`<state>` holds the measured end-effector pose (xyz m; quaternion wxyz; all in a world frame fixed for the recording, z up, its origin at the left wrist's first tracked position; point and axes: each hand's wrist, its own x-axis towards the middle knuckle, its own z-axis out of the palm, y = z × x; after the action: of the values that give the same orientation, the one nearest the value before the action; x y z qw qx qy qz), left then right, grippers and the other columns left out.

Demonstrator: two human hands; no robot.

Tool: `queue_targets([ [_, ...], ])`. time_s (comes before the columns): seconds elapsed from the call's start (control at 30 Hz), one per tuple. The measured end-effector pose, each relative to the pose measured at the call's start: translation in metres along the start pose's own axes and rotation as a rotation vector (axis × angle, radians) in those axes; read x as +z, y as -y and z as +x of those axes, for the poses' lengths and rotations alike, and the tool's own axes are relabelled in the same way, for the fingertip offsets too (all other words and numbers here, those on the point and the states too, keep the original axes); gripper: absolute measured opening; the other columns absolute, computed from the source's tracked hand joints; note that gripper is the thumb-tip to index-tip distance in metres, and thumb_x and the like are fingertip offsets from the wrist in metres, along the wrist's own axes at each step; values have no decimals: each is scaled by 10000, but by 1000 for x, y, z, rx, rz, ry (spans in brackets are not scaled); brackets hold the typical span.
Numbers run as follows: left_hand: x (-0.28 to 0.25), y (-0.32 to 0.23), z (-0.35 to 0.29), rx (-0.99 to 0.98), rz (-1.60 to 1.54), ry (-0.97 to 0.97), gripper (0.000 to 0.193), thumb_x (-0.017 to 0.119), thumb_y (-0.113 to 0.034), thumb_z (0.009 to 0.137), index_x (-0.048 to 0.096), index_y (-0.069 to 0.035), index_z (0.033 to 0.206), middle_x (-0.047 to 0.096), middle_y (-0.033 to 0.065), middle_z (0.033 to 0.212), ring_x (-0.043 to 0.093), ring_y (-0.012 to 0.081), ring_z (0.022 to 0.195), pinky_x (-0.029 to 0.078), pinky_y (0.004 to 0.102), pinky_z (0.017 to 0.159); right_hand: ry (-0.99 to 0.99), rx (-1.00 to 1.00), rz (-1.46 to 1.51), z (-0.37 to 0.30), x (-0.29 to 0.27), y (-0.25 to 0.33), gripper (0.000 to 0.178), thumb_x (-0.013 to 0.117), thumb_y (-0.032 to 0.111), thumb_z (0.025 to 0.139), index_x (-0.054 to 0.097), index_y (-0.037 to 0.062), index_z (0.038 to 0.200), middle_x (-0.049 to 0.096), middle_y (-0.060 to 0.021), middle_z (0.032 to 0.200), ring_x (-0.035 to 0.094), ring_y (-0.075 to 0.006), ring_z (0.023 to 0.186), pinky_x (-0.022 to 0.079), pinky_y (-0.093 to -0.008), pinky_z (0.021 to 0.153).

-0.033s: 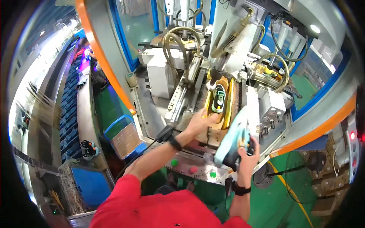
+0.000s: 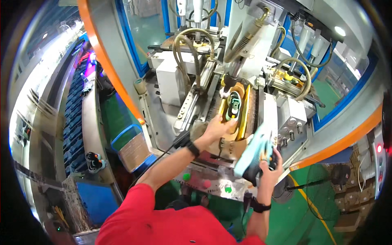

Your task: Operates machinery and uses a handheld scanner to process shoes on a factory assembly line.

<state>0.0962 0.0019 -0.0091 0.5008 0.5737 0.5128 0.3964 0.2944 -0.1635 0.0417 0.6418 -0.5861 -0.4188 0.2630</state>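
Observation:
My right hand (image 2: 269,171) grips a sneaker (image 2: 255,157) with a pale mint sole and a dark upper with orange bits. That shoe is tilted, its sole facing left, over the front right of the machine. Another sneaker (image 2: 234,105), dark with mint green parts, sits sole down in a tan and yellow mould (image 2: 245,118) at the machine's centre. My left hand (image 2: 217,130) reaches to the near end of that mould, its fingers apart around the near end of the seated shoe. Whether the fingertips touch the shoe I cannot tell.
A front panel (image 2: 212,185) with green and red buttons lies below my hands. Above the mould hangs a metal press rod (image 2: 237,67). At left stand a blue crate (image 2: 134,153) with cardboard and a conveyor (image 2: 75,118). A floor fan (image 2: 320,190) is at right.
The view has shifted slightly. My left hand is a little farther forward, closer to the seated shoe. My right hand has moved slightly right with its sneaker.

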Motion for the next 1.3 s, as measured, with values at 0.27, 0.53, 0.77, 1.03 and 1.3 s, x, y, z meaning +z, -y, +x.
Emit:
queue_targets([
  [0.27, 45, 72, 169, -128, 569, -274, 977, 746, -296, 767, 156, 54, 1462, 462, 306, 1344, 534, 453, 1171, 461, 492, 964, -317, 93, -85, 16, -34, 12, 581, 606, -12, 694, 502, -67, 1262, 582, -124, 1115, 580, -198, 968, 486, -315, 872],
  [0.53, -19, 68, 145, -361, -517, -92, 329, 720, -122, 770, 622, 23, 1047, 693, 141, 965, 686, 282, 877, 546, 407, 773, -121, -55, -475, 141, -3, 5, 496, 684, 68, 714, 566, -59, 1178, 628, -114, 1051, 598, -204, 947, 475, -323, 882],
  [0.77, -122, -27, -83, -460, -747, 119, 419, 755, -140, 801, 589, 20, 1151, 653, 68, 1026, 645, 156, 892, 547, 314, 738, 480, 132, -923, 259, 170, -3, 466, 794, 246, 651, 661, -53, 983, 689, -193, 928, 681, -233, 841, 527, -349, 743],
  [1.03, -200, -7, -266, -337, -571, -475, 567, 701, 4, 750, 502, 53, 1279, 625, 101, 1152, 626, 187, 1012, 504, 329, 918, 247, -192, -1104, 229, 299, -180, 409, 670, 216, 755, 499, -31, 1032, 678, -275, 924, 673, -424, 894, 542, -485, 805],
  [1.3, -127, 6, -375, -363, -820, -1030, 361, 603, -19, 881, 544, 49, 1230, 644, 95, 1103, 664, 204, 978, 549, 332, 837, 465, -752, -690, 139, 263, -133, 479, 606, 139, 812, 508, -30, 1250, 609, -238, 1150, 594, -420, 1061, 500, -472, 885],
])
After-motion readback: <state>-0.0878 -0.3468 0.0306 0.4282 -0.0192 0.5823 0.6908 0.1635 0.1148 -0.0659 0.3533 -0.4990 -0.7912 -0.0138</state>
